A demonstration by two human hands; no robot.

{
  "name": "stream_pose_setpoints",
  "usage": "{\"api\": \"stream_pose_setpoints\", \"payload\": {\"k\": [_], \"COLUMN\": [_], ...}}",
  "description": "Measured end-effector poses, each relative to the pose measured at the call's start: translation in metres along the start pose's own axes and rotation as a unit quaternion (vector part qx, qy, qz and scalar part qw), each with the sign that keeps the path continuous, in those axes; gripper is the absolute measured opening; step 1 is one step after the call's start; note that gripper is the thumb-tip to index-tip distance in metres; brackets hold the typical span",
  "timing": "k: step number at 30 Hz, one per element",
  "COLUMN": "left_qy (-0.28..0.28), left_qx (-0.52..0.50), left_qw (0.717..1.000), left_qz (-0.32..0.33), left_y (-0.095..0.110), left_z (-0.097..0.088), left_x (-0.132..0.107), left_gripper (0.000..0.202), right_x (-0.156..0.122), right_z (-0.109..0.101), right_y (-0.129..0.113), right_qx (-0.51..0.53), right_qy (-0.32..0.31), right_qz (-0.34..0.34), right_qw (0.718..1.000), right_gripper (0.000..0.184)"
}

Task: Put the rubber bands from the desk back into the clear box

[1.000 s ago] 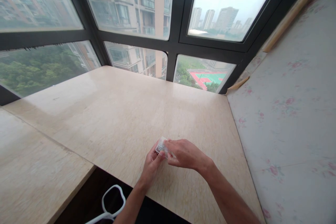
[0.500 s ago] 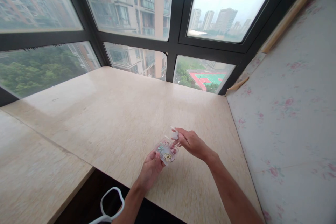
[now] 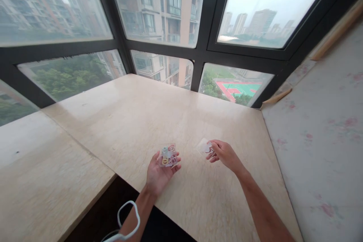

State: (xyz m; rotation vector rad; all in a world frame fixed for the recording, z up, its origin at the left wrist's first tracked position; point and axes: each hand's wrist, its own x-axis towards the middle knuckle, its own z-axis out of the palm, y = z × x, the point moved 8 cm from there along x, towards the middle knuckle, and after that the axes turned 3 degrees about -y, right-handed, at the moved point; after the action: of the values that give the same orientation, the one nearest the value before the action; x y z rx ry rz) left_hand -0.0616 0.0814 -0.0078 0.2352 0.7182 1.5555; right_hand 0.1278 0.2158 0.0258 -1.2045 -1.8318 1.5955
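Observation:
On the palm and fingers of my left hand (image 3: 160, 176) rests a small clear plastic box (image 3: 169, 155), its compartments facing up. Coiled elastic hair ties (image 3: 165, 161) in yellow, pink, mauve and pale blue lie sorted inside it. My left fingers curl up along the box's right side and the thumb is at its left. To the right, apart from the box, my right hand (image 3: 224, 153) pinches a clear flat lid (image 3: 204, 146) with a whitish patch on it. Both hands are above the stone-patterned counter.
The pale marble-look counter (image 3: 119, 121) runs back to dark window frames (image 3: 198, 55). A floral-papered wall (image 3: 312, 151) bounds the right side. A white looped strap or cord (image 3: 137, 215) hangs by my left forearm, over a dark gap at the counter's front edge.
The lid in my right hand has come away from the box and moved right. My left hand has shifted left with the box, which now lies flatter on the palm. The view has turned left.

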Motion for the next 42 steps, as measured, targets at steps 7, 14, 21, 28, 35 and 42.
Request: {"api": "stream_pose_setpoints", "payload": {"k": [7, 14, 21, 28, 35, 42], "left_qy": [0.264, 0.309, 0.309, 0.264, 0.025, -0.079], "left_qx": [0.439, 0.784, 0.722, 0.576, 0.136, 0.15], "left_qw": [0.837, 0.527, 0.601, 0.751, 0.988, 0.985], "left_qz": [0.192, 0.115, 0.147, 0.186, 0.064, 0.006], "left_y": [0.14, 0.198, 0.226, 0.217, 0.123, 0.037], "left_z": [-0.066, -0.076, -0.076, -0.058, -0.007, 0.037], "left_x": [0.029, 0.064, 0.067, 0.058, 0.052, 0.038], "left_gripper": [0.055, 0.053, 0.054, 0.057, 0.027, 0.069], "right_x": [-0.007, -0.008, -0.007, -0.009, -0.019, -0.089], "right_z": [-0.006, -0.001, 0.001, -0.007, -0.034, -0.064], "right_y": [-0.012, -0.008, -0.005, -0.008, -0.012, 0.031], "right_qx": [-0.092, -0.114, -0.137, -0.135, -0.091, 0.165], "right_qy": [0.012, 0.009, -0.004, 0.014, 0.077, 0.186], "right_qz": [-0.024, -0.016, -0.018, -0.034, -0.033, 0.011], "right_qw": [0.995, 0.993, 0.99, 0.99, 0.992, 0.969], "right_gripper": [0.03, 0.03, 0.033, 0.033, 0.031, 0.054]}}
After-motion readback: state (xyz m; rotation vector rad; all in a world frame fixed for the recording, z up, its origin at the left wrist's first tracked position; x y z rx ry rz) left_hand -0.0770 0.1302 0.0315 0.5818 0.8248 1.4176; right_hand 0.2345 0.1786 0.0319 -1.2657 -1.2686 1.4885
